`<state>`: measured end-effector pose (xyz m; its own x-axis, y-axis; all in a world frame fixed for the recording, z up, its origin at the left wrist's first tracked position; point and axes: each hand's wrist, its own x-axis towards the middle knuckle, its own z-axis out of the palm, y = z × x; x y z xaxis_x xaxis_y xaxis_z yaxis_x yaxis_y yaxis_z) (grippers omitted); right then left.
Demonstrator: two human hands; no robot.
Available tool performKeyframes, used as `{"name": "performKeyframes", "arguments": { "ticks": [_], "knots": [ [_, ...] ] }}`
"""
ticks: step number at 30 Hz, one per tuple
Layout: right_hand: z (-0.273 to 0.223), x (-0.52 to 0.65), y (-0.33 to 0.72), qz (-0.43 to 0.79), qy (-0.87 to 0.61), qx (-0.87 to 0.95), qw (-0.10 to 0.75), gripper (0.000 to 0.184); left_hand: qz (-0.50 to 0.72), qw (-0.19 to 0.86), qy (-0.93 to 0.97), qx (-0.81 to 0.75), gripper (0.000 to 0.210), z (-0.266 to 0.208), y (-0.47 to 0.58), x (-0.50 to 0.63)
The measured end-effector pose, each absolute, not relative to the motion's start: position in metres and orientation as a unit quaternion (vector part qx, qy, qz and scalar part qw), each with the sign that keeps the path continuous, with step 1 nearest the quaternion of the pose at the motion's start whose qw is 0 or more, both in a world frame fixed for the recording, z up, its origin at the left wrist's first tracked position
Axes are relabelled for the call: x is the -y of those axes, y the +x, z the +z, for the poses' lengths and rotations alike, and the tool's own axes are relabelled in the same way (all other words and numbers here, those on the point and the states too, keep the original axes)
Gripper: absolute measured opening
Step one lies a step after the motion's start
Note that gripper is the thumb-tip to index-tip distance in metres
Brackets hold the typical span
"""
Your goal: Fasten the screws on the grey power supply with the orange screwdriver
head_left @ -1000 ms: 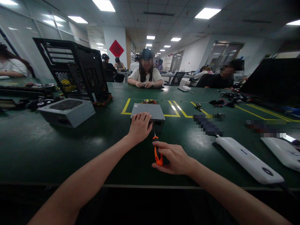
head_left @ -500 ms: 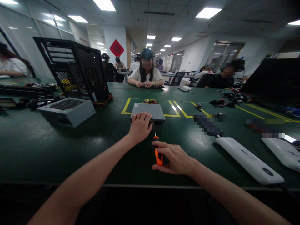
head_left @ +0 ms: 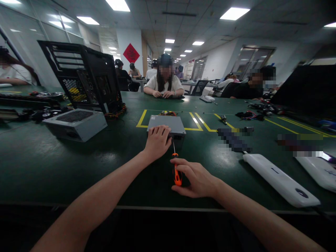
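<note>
A grey metal computer power supply (head_left: 170, 123) lies in front of me on the green table. My left hand (head_left: 158, 141) rests on its near left edge, fingers bent over the top and thumb at the near face. Between the thumb and fingers of my right hand (head_left: 193, 176) is the handle of an orange and black screwdriver (head_left: 177, 175). Its thin shaft points away from me to the near face of the power supply, beside my left thumb. The tip's exact contact is too small to make out.
Left of me stand a second power supply (head_left: 76, 124) and an open black computer case (head_left: 86, 77). A white power bank-like device (head_left: 280, 180) lies at right. Cables (head_left: 249, 114) lie farther back. Across the table sits a person (head_left: 164, 82).
The screwdriver's handle has turned a little in my right hand, showing a different side. My left hand and the power supply stay in place.
</note>
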<state>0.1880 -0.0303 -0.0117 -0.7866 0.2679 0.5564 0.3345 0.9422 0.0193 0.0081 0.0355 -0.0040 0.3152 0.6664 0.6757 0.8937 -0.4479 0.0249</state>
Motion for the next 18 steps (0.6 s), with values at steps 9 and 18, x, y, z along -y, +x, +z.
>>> {"name": "performKeyframes", "arguments": {
  "ticks": [9, 18],
  "knots": [
    [-0.0108, 0.0301, 0.1890, -0.109, -0.154, 0.923, 0.336, 0.034, -0.319, 0.178, -0.791, 0.491, 0.027, -0.0039, 0.0081, -0.0356],
    [-0.0066, 0.0339, 0.1887, -0.189, -0.141, 0.922, 0.308, 0.032, -0.322, 0.176, -0.789, 0.493, 0.028, -0.0044, 0.0092, -0.0354]
  ]
}}
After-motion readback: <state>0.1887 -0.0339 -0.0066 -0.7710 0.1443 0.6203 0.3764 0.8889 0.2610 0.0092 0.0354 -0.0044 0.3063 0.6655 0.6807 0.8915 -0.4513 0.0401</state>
